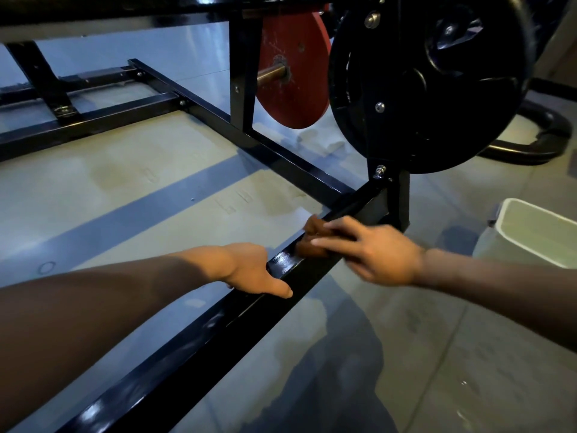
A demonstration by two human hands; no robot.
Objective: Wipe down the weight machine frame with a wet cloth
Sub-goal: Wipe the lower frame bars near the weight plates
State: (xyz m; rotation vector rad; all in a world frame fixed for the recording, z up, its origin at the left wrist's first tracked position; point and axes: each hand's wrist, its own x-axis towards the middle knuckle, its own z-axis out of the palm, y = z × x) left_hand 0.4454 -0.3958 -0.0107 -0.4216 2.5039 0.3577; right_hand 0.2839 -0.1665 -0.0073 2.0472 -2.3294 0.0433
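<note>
Gripping a brown cloth (pixel 313 243), the right hand (pixel 382 254) presses it onto the black frame bar (pixel 199 342); the left hand (pixel 253 270) clasps the same bar just beside it.

One view only: a wide-angle camera worn on the head, tilted forward and down over a low bar of the weight machine frame (pixel 193 348), which crosses the picture from lower left to right of centre. It sits close — both forearms reach in from the left and right edges, the left hand (pixel 249 270) on the bar at centre, the right hand (pixel 377 251) with the cloth (pixel 312 245) just beyond. The floor (pixel 140 189) fills the middle; a black weight plate (pixel 421 89) crowds the upper right.
</note>
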